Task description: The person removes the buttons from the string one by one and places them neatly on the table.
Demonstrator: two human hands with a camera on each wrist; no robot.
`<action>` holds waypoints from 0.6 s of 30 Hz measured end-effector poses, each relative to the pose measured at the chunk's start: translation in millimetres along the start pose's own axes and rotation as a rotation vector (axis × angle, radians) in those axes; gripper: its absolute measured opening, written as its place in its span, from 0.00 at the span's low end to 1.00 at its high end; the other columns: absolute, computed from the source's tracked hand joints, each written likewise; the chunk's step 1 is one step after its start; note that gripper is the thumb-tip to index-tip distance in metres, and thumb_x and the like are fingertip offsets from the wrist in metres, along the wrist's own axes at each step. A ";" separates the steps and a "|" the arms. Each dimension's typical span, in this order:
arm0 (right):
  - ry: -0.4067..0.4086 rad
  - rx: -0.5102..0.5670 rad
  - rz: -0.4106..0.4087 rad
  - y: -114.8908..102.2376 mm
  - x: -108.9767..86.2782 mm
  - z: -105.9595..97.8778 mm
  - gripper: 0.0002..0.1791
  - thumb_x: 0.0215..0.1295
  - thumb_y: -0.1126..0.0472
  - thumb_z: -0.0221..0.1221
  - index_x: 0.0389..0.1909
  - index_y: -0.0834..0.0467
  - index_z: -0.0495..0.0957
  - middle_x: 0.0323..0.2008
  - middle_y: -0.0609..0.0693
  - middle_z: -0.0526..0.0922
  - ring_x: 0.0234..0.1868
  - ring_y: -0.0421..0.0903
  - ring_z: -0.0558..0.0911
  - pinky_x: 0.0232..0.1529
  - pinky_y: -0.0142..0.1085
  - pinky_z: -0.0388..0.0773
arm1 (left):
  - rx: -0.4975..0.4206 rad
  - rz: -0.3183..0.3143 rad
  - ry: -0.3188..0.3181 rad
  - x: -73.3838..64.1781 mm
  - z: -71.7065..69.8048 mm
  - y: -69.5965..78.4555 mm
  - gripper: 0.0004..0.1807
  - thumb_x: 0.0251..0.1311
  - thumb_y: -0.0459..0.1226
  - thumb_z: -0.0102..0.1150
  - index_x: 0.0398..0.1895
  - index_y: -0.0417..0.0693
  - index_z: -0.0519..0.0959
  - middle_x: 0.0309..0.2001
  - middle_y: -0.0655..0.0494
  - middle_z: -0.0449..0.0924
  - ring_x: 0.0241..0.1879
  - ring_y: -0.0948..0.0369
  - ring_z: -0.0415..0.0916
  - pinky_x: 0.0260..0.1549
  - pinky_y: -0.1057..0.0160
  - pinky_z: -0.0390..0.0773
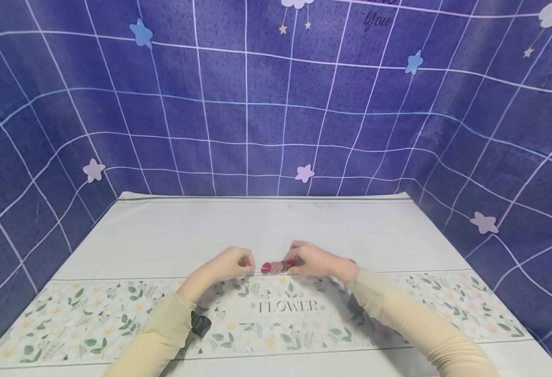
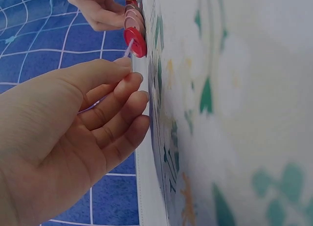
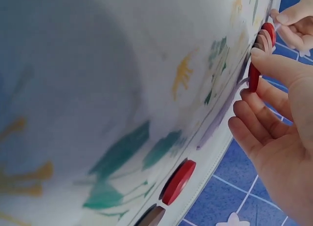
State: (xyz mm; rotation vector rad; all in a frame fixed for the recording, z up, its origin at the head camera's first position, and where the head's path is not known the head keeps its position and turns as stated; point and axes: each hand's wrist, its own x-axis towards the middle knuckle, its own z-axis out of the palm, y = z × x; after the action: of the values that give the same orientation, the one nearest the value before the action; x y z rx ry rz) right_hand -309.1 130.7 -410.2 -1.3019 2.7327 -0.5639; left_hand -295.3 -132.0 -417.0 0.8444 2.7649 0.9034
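Observation:
A short row of buttons (image 1: 277,267), red at the ends with pink and brown between, is threaded on a pale string (image 2: 128,51). My left hand (image 1: 232,263) pinches the string between thumb and index finger, just beyond the end red button (image 2: 136,42); its other fingers are loosely bent. At the row's other end, my right hand (image 1: 310,259) grips a red button (image 3: 254,78) with thumb and fingertips. Part of the row is covered by the right fingers in the head view. From this end a pale purple length of string (image 3: 220,113) trails over the cloth.
Beside the right wrist, a loose red button (image 3: 179,182) and a brown one (image 3: 152,217) lie on the table. The white tablecloth (image 1: 210,225) has a floral band printed with "FLOWER". A blue grid curtain (image 1: 266,125) hangs behind and along both sides.

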 end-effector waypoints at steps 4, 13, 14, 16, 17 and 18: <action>0.002 0.003 0.013 -0.5 -1.3 -3.2 0.13 0.57 0.58 0.63 0.43 0.57 0.81 0.36 0.48 0.77 0.39 0.41 0.76 0.48 0.34 0.75 | -0.005 -0.004 -0.002 -0.1 -0.3 0.7 0.03 0.55 0.36 0.62 0.26 0.52 0.77 0.28 0.62 0.80 0.30 0.66 0.74 0.41 0.58 0.76; 0.000 -0.019 0.045 1.1 -5.2 -4.1 0.14 0.57 0.57 0.63 0.44 0.57 0.81 0.37 0.46 0.76 0.39 0.39 0.77 0.48 0.33 0.76 | -0.007 0.015 -0.003 -0.3 -0.5 0.6 0.03 0.54 0.35 0.61 0.26 0.50 0.78 0.27 0.62 0.80 0.29 0.66 0.74 0.38 0.61 0.76; 0.001 -0.016 0.042 1.7 -5.6 -3.9 0.14 0.57 0.57 0.63 0.44 0.57 0.81 0.37 0.47 0.76 0.39 0.39 0.77 0.48 0.33 0.76 | -0.007 0.016 -0.004 -0.3 -0.5 0.3 0.03 0.55 0.35 0.61 0.26 0.50 0.78 0.27 0.62 0.79 0.29 0.66 0.74 0.38 0.62 0.76; 0.004 -0.011 0.036 2.4 -6.4 -3.8 0.14 0.57 0.58 0.63 0.44 0.57 0.81 0.37 0.47 0.76 0.39 0.40 0.77 0.48 0.33 0.76 | -0.007 0.014 -0.004 -0.5 -0.6 0.6 0.03 0.55 0.35 0.61 0.26 0.50 0.78 0.27 0.62 0.79 0.29 0.66 0.73 0.38 0.62 0.76; 0.004 -0.008 0.032 2.8 -6.9 -3.8 0.14 0.57 0.58 0.63 0.44 0.58 0.81 0.37 0.47 0.77 0.39 0.40 0.77 0.47 0.33 0.76 | -0.005 0.010 -0.004 -0.8 -0.7 0.9 0.03 0.55 0.35 0.61 0.26 0.50 0.78 0.27 0.62 0.79 0.29 0.66 0.73 0.38 0.62 0.76; 0.006 -0.005 0.028 3.3 -7.3 -3.7 0.13 0.57 0.58 0.63 0.43 0.58 0.81 0.37 0.47 0.77 0.39 0.40 0.77 0.47 0.33 0.76 | -0.004 0.007 -0.004 -0.9 -0.8 1.0 0.03 0.55 0.35 0.61 0.26 0.51 0.77 0.27 0.62 0.79 0.29 0.66 0.73 0.38 0.61 0.76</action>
State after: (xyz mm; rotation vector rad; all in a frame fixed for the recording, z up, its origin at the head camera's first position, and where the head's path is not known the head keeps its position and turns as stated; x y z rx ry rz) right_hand -307.6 139.3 -408.6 -1.2629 2.7543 -0.5594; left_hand -294.3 -132.2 -415.9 0.8546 2.7573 0.9072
